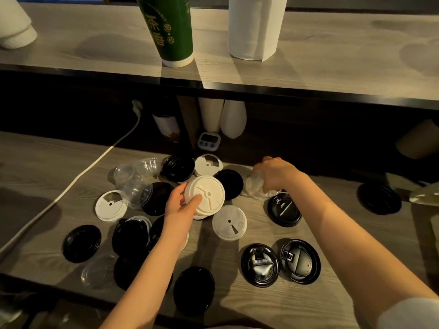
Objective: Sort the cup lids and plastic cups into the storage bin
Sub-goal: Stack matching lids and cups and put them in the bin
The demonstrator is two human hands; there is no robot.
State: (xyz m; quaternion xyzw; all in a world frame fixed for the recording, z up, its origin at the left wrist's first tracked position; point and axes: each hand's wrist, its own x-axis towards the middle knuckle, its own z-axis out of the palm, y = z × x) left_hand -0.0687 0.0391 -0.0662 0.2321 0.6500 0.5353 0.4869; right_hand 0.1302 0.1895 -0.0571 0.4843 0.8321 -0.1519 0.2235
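Left hand (181, 211) at frame centre pinched a stack of round ribbed white lids (206, 197); right hand (275, 173), fingers curled, gripped a crinkled clear plastic cup (255, 187) on the woodgrain counter (273, 302).

Both bare forearms reach forward, each grip holding something.
Left grip (181, 208), thumb across the top, clasps a stack of white lids (210, 194); right grip (276, 174), knuckles up and wrist bent down, curls its fingers round a clear plastic cup (255, 186).
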